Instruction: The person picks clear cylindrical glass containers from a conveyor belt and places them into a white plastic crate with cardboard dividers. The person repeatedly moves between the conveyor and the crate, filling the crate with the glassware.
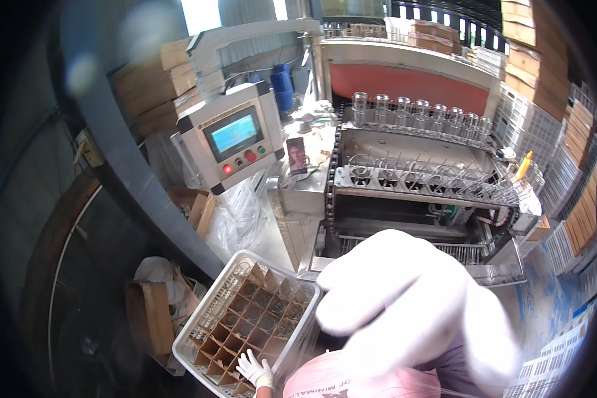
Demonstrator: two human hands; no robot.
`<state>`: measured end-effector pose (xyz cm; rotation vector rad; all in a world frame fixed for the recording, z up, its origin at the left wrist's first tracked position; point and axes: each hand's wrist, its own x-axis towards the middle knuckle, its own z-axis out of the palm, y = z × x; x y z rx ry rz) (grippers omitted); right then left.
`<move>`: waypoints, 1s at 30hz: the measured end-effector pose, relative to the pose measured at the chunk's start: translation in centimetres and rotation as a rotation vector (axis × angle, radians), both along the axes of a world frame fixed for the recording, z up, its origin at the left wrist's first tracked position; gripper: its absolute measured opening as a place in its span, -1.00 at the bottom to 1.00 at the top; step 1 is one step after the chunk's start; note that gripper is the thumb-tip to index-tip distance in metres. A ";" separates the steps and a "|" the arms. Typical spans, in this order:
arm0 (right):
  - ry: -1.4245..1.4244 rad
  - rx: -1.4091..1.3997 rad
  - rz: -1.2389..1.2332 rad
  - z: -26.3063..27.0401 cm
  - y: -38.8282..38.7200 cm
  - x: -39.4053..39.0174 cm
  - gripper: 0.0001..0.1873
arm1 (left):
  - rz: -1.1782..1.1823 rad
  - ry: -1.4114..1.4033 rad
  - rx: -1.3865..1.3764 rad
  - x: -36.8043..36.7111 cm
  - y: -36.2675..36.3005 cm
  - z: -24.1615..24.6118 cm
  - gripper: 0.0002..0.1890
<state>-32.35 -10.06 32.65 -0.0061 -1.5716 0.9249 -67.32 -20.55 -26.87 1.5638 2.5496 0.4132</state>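
Observation:
My left hand, in a white glove, rests with spread fingers over the near end of a white plastic crate. Brown cardboard dividers split the crate into cells, and clear glasses stand in several of the far cells. Very close to the camera, my right hand looms large, white-gloved and blurred, in front of the machine's lower edge; whether it holds anything cannot be told. Beyond it, a steel machine carries a row of upside-down clear glasses and a row of wire holders.
A control panel on an arm hangs at the left, near a propped phone. An open cardboard box lies left of the crate. Stacked white crates and cartons stand at right. A blue-grey post rises at left.

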 end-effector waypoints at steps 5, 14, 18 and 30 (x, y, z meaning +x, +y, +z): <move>0.195 -0.515 0.339 3.5 -5.4 -2.4 -0.74 | -0.026 0.053 0.074 2.2 1.9 -0.2 -0.26; -0.373 0.717 0.122 -1.1 -2.8 -6.6 -0.73 | -0.040 0.032 0.105 2.1 1.9 -0.2 -0.32; -0.153 0.747 0.096 -2.1 -3.3 -7.6 -0.76 | -0.050 0.019 0.116 1.7 1.5 -0.3 -0.34; -0.396 0.664 0.132 -6.2 -3.1 -2.3 -0.78 | -0.063 -0.046 0.137 0.2 0.3 -2.3 -0.41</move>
